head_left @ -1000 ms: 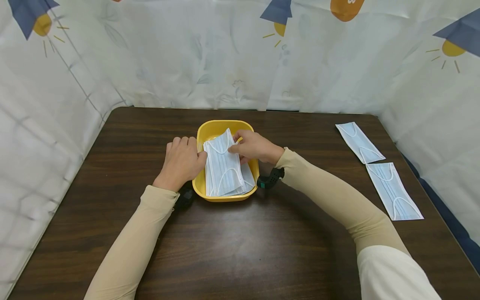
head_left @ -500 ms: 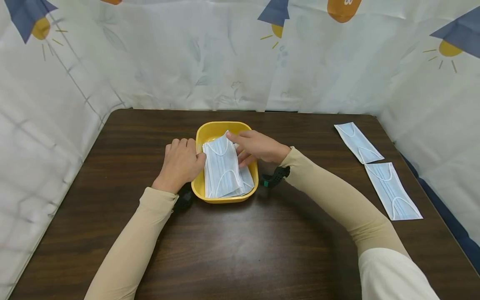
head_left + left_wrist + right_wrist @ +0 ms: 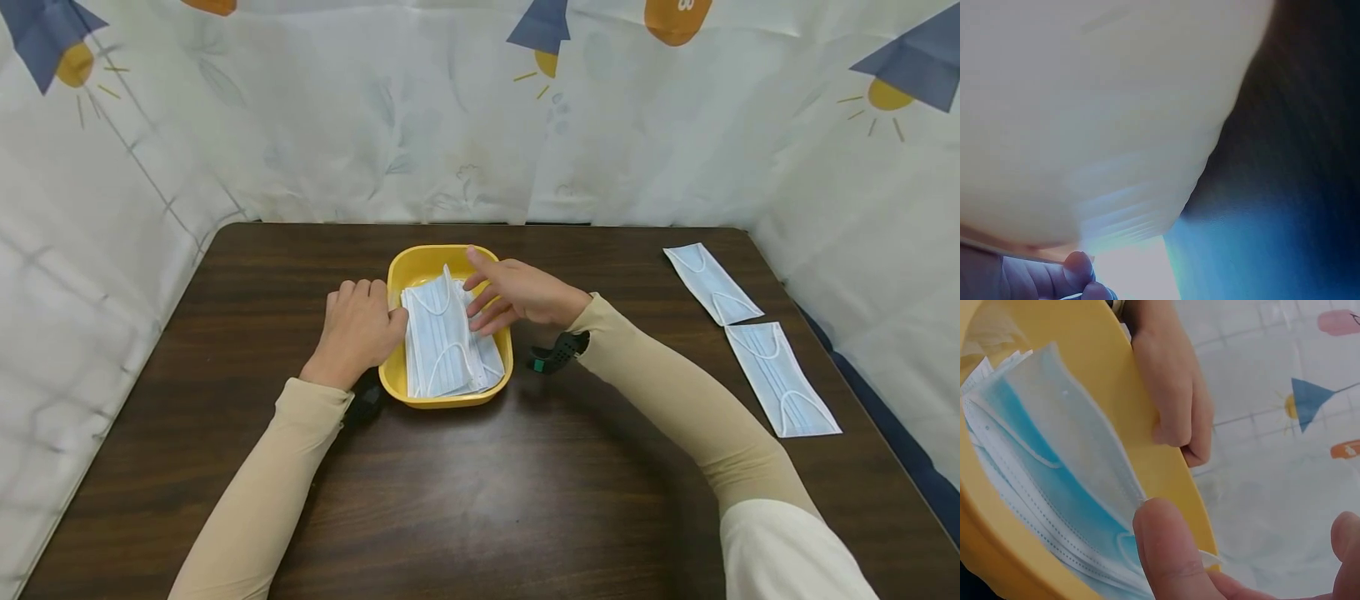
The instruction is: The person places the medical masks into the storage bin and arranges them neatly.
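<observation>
A yellow plastic basket [image 3: 442, 403] holds a stack of pale blue pleated face masks [image 3: 438, 354] with white ear loops. My left hand [image 3: 356, 333] grips the basket's left rim, its thumb on the inner side; the left wrist view shows the basket's outer wall [image 3: 1116, 100] and a few fingertips [image 3: 1077, 269]. Over the right side of the stack, my right hand [image 3: 521, 293] has its fingers spread and holds nothing. In the right wrist view, its thumb [image 3: 1169, 547] is beside the top mask [image 3: 1079, 431], whose edge stands up; whether they touch I cannot tell.
Two more face masks lie at the right of the dark wooden table [image 3: 487, 517]: a farther mask [image 3: 712, 283] and a nearer mask [image 3: 783, 379], almost touching end to end. A white printed curtain [image 3: 337, 108] surrounds the table's back and sides.
My right hand has released the top mask and drawn slightly right, its fingers spreading. The upper edge of that mask leans a little left. My left hand keeps its grip on the rim.
</observation>
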Motion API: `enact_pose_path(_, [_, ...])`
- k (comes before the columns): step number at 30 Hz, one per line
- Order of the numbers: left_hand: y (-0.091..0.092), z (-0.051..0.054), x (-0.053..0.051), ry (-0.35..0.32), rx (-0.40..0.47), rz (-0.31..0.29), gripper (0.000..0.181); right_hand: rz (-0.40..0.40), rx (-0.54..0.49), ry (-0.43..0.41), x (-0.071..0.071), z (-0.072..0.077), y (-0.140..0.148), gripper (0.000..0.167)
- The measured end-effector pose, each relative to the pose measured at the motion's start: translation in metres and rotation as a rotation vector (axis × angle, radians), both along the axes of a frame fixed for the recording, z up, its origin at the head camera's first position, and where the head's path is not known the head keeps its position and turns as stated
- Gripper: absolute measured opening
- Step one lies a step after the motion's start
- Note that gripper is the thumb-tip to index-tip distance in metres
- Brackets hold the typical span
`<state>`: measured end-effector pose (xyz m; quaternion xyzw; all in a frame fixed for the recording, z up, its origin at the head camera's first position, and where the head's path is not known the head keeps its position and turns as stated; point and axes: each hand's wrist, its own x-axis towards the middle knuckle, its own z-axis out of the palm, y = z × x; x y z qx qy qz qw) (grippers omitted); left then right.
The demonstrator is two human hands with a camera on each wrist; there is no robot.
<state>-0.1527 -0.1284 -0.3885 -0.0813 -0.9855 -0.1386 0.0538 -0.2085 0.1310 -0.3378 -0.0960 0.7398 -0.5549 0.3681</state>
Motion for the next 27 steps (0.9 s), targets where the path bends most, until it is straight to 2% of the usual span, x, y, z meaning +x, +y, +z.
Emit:
enact_pose_path(14, [0.000,0.000,0.000,0.000,0.005,-0.007,0.036,-0.037,-0.029,0.016,0.001,0.004,0.022,0.077])
enact_pose_path(22, [0.000,0.000,-0.001,0.009,-0.004,-0.008,0.035,-0.053,-0.073,0.094,0.000,0.000,0.044,0.078])
enact_pose_path(27, [0.000,0.001,-0.001,0.009,-0.006,-0.005,0.036,-0.120,-0.083,0.131,-0.001,-0.003,0.057,0.074])
